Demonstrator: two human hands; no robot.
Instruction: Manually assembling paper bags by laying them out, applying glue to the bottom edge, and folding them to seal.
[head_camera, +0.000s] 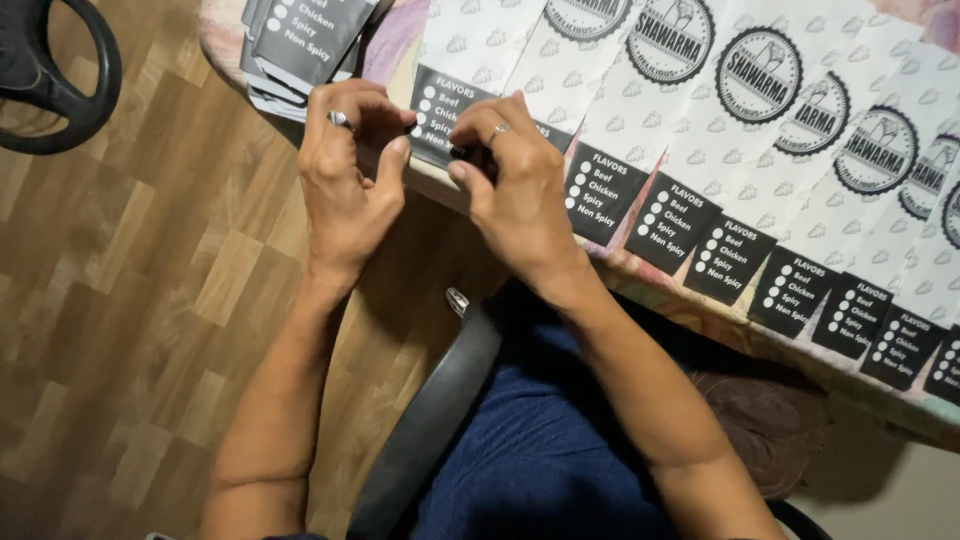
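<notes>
A row of white paper bags with round black emblems and black rectangular label panels lies overlapped along the bench edge, long axes running away from the person; the end bag sits at the row's left end, its black panel toward the edge; the left hand and right hand meet there, fingers curled and pinching its lower edge; a stack of bags lies beyond the left hand; wooden floor spreads below.
</notes>
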